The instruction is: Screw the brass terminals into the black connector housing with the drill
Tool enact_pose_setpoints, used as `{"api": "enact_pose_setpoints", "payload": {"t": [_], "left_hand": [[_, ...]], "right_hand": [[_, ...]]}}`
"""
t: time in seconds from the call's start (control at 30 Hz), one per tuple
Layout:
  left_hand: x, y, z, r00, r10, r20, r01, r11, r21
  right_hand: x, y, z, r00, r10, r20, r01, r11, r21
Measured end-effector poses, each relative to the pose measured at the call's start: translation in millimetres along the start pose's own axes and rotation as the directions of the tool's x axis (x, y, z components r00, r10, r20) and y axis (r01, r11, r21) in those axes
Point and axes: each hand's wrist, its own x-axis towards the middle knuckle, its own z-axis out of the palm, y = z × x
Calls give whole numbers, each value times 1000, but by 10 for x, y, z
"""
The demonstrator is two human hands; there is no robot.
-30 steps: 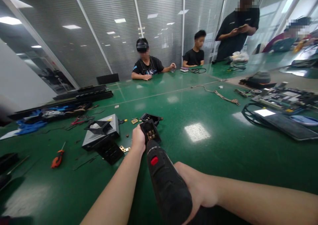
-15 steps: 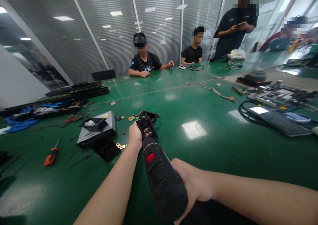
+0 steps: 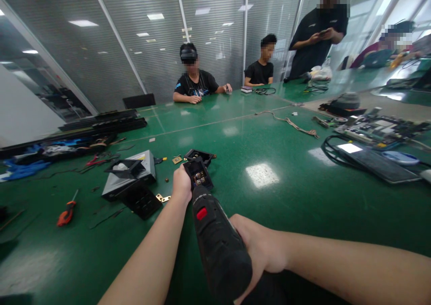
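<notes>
A green table (image 3: 313, 201) fills most of the frame. The black power drill (image 3: 218, 242) stretches from lower centre to mid-frame, its nose at the open box; it looks heavy and rigid, best held by the handle. The right hand (image 3: 252, 246) is wrapped around it there, fingers largely hidden. The left hand (image 3: 182, 181) grips the left side of the black box (image 3: 195, 165) at centre frame; that box is probably light, stiff plastic, rather smooth, best taken by its outer walls. Inside sit small metal parts (image 3: 200, 178), likely hard and slippery.
</notes>
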Motion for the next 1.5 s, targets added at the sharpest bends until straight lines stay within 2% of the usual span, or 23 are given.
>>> {"api": "enact_pose_setpoints", "payload": {"t": [0.2,0.3,0.63,0.83,1.0,1.3,1.5], "left_hand": [[95,-39,-72,1000,24,-6,-24,998,53],[114,-54,-86,1000,30,-5,-30,998,64],[-9,6,-10,998,34,-53,-31,998,56],[-2,7,-11,998,51,-46,-48,997,65],[-30,23,10,998,39,-48,-36,997,62],[22,-9,-27,1000,19,-18,-18,999,36],[1,6,-23,998,53,-32,-51,997,61]], "right_hand": [[-4,6,-3,998,67,-8,-66,997,33],[-7,-7,-1,998,57,11,-57,998,7],[10,0,17,997,76,-5,-76,996,55],[9,16,4,998,69,-2,-69,997,18],[-5,36,11,994,106,-12,-104,991,82],[3,6,21,993,116,-19,-113,989,95],[-11,9,11,995,100,-10,-99,994,47]]}}
